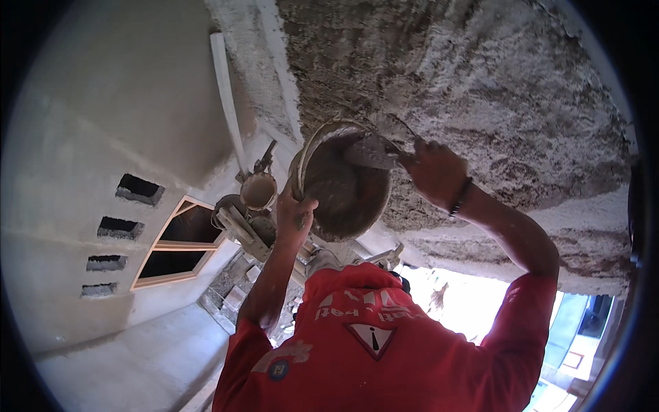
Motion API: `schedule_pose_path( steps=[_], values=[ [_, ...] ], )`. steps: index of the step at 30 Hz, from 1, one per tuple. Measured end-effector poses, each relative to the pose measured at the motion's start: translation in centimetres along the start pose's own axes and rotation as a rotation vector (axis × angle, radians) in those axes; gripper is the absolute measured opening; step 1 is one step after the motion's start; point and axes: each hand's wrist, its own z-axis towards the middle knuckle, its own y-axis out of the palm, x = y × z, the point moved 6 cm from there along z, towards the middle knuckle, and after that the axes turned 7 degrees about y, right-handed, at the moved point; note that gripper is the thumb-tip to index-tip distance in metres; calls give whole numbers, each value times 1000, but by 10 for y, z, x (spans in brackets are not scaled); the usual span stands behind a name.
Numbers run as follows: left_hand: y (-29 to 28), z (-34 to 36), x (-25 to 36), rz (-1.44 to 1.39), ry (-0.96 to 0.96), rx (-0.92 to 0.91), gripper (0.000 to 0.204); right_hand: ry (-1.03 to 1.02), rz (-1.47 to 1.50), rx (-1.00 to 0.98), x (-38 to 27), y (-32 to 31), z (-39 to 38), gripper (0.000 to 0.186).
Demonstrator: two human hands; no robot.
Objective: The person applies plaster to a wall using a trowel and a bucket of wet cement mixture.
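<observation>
My left hand is closed on the rim of a round bucket, near its left side. Wet grey-brown mortar coats the inside of the bucket. My right hand, with a dark bracelet at the wrist, grips a trowel, though its handle is mostly hidden in my fingers. The trowel's blade is smeared with mortar and reaches over the far right part of the bucket's mouth. Beyond both hands rises a rough, freshly coated wall.
To the left, a smoother grey wall has several small rectangular openings and a wooden-framed window. A long pale strip of wood leans there. Another small bucket stands beside some timber. Rubble lies below.
</observation>
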Motion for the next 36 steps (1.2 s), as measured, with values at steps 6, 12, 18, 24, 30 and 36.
schedule_pose_path(
  steps=[6, 12, 18, 24, 30, 36],
  values=[
    [34, 29, -5, 33, -240, -153, 61, -87, -46, -237, -17, 53, 12, 20],
    [69, 41, 7, -50, -186, -225, 53, 16, 440, -280, 4, 119, -31, 28],
    [68, 32, -29, -18, -428, -225, 58, 118, 669, -227, -30, 152, -61, 28],
    [89, 33, -10, -139, -497, -316, 62, 372, 845, -116, -24, 154, -85, 25],
    [106, 25, -18, -71, -551, -408, 68, 462, 942, -75, -27, 169, -106, 24],
    [106, 18, -34, -46, -617, -449, 68, 629, 986, -105, -22, 166, -124, 24]
  ],
)
